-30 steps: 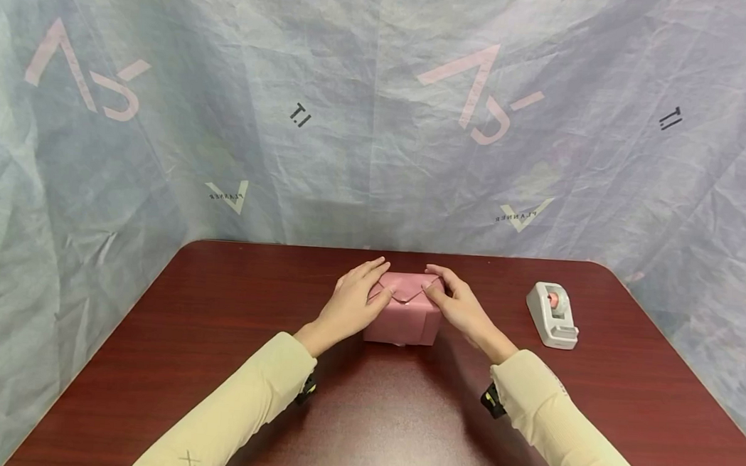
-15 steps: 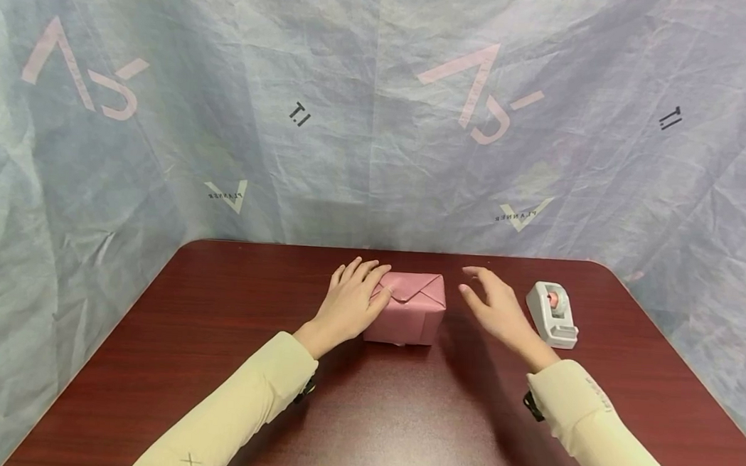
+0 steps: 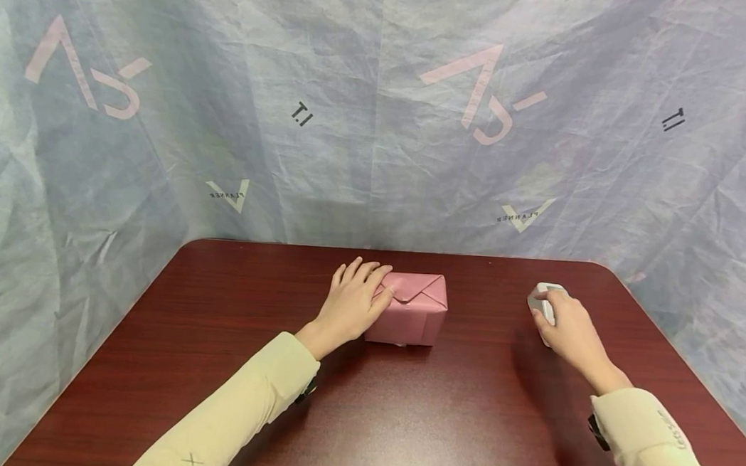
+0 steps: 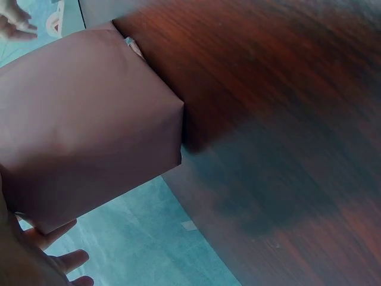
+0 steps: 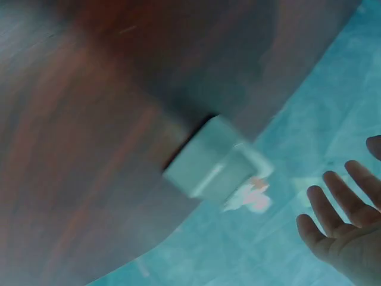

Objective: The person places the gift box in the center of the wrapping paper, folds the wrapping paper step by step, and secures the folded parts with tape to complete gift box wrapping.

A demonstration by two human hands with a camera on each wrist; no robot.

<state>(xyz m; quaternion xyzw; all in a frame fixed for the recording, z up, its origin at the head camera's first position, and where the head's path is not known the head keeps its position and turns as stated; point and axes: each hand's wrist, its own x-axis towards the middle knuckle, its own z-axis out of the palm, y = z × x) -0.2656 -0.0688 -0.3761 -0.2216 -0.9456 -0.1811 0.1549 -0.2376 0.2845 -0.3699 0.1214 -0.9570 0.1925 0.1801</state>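
A box wrapped in pink paper (image 3: 415, 321), with folded flaps on its upper face, stands on the table. My left hand (image 3: 347, 304) rests against its left end, thumb on the flap side and the other fingers spread near the far edge. In the left wrist view those straight fingers (image 4: 72, 260) reach past the box (image 4: 95, 113). To the right, my right hand (image 3: 571, 333) is over a white tape dispenser (image 3: 548, 289) and hides most of it. The right wrist view shows that hand (image 5: 351, 226) with fingers apart, beside the dispenser (image 5: 211, 164), holding nothing.
The dark red wooden table (image 3: 388, 412) has rounded far corners. A grey-blue printed cloth (image 3: 380, 119) hangs behind it and along both sides. Both forearms wear pale yellow sleeves (image 3: 241, 403).
My right hand has let go of the pink box and moved right, to above the tape dispenser. My left hand and the box have stayed in place.
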